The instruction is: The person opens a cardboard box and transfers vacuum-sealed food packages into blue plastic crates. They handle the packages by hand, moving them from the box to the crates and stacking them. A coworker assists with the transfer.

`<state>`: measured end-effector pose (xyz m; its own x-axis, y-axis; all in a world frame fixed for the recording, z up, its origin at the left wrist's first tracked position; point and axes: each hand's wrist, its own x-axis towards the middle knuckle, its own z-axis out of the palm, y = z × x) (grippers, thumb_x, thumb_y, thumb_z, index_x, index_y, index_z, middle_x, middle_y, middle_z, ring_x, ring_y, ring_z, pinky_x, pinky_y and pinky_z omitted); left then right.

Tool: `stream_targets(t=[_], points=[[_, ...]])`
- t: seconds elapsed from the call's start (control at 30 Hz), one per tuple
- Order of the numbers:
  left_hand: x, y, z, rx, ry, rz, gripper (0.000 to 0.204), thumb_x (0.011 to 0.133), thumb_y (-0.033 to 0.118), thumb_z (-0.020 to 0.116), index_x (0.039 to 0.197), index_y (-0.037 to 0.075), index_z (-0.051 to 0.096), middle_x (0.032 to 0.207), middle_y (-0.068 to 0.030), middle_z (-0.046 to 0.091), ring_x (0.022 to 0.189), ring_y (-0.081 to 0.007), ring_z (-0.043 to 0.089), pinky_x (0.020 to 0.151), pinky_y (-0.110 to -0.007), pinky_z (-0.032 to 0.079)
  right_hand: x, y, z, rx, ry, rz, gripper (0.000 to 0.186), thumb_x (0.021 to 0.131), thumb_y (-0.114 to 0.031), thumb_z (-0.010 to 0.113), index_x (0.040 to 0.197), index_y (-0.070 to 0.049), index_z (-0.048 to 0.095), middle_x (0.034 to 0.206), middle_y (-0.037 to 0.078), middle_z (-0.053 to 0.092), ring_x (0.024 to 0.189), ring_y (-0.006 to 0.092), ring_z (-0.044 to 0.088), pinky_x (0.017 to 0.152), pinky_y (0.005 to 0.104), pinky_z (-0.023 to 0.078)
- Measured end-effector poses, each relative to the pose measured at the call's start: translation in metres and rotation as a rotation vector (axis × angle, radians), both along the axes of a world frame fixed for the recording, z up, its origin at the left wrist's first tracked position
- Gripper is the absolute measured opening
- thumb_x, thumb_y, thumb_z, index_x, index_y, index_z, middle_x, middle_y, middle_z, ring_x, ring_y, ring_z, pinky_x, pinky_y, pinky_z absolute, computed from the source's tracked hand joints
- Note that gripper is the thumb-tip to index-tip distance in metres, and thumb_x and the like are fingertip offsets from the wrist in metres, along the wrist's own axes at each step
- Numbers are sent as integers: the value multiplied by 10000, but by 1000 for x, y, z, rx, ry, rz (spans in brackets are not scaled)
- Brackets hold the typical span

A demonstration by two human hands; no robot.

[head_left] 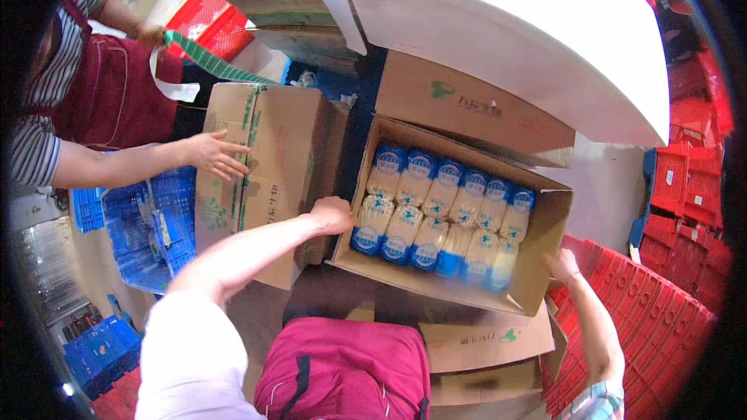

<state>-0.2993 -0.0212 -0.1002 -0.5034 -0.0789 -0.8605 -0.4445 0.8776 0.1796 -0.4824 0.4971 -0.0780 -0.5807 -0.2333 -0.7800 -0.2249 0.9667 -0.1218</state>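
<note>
An open cardboard box [527,280] holds two rows of clear packs [406,229] with blue ends and pale contents, apparently mushrooms. My left hand [332,215] has its fingers curled at the box's left edge, while my right hand [561,264] grips the opposite end. Cardboard flaps [475,101] spread out behind and below the box. To its left stands a closed carton [226,218] with green printed tape. A co-worker's left hand [218,155] rests on that carton; their other hand [152,35] holds a strip of green tape [202,58].
Blue crates [140,225] stand at left and lower left. Stacked red crates [615,319] fill the right side, with others [214,15] at top left. A large white slab or container [506,23] overhangs the back, beside stacked cartons [272,0].
</note>
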Motion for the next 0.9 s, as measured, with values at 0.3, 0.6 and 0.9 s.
stream_targets(t=[0.3, 0.6, 0.9], points=[[31, -4, 153, 71, 152, 107, 432, 745, 337, 507, 585, -49, 617, 608, -263, 578, 631, -403, 613, 661, -472, 498, 7, 0, 114, -223, -85, -297, 264, 781, -213, 612, 917, 6, 673, 784, 118, 689, 692, 155, 644, 625, 327, 506], [142, -9, 252, 65, 321, 207, 557, 798, 397, 522, 516, -81, 561, 538, -276, 533, 550, -421, 587, 586, -466, 490, 12, -37, 225, -475, 283, -109, 217, 744, -125, 637, 898, 24, 669, 751, 149, 682, 692, 231, 661, 644, 338, 513], [268, -26, 316, 28, 356, 626, 541, 785, 412, 557, 548, -73, 587, 553, -279, 543, 550, -412, 600, 580, -472, 500, -65, -245, 319, -269, 452, 606, 416, 763, -356, 641, 684, 52, 639, 650, 250, 591, 613, 344, 622, 589, 423, 506]])
